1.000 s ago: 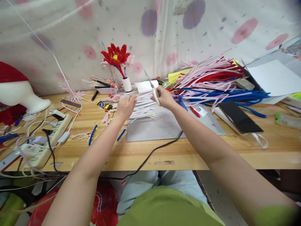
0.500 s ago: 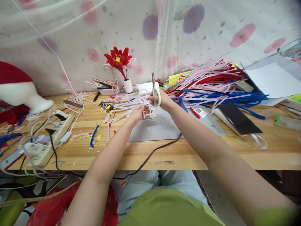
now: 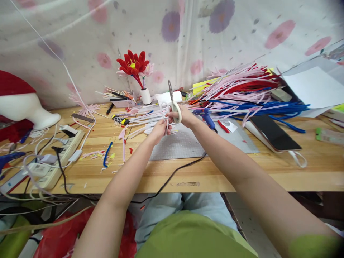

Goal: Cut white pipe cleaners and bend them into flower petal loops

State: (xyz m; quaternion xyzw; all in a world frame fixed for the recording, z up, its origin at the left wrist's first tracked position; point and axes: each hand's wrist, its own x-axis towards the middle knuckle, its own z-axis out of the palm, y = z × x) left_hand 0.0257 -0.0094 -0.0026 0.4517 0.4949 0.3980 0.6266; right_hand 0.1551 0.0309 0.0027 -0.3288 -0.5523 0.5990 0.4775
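Note:
Over the grey cutting mat (image 3: pixel 172 148) my two hands are close together. My left hand (image 3: pixel 159 131) is closed on a bent white pipe cleaner (image 3: pixel 162 107), whose loop rises above the fingers. My right hand (image 3: pixel 185 116) has a pair of scissors (image 3: pixel 176 111) with cream handles hooked in it, blades pointing up and away. Its fingertips also touch the pipe cleaner beside my left fingers. More white and pale pink pipe cleaners (image 3: pixel 141 123) lie just behind and left of the hands.
A blue glue gun (image 3: pixel 206 116) and a red pen-like tool (image 3: pixel 223 126) lie right of my hands. Further right are a heap of coloured pipe cleaners (image 3: pixel 242 84) and a phone (image 3: pixel 275 132). A red flower (image 3: pixel 133 64) stands behind; a power strip (image 3: pixel 57 161) lies left.
The white loop has turned and looks narrower now. My right hand and the scissors have shifted slightly left, and the glue gun shows more beside the wrist.

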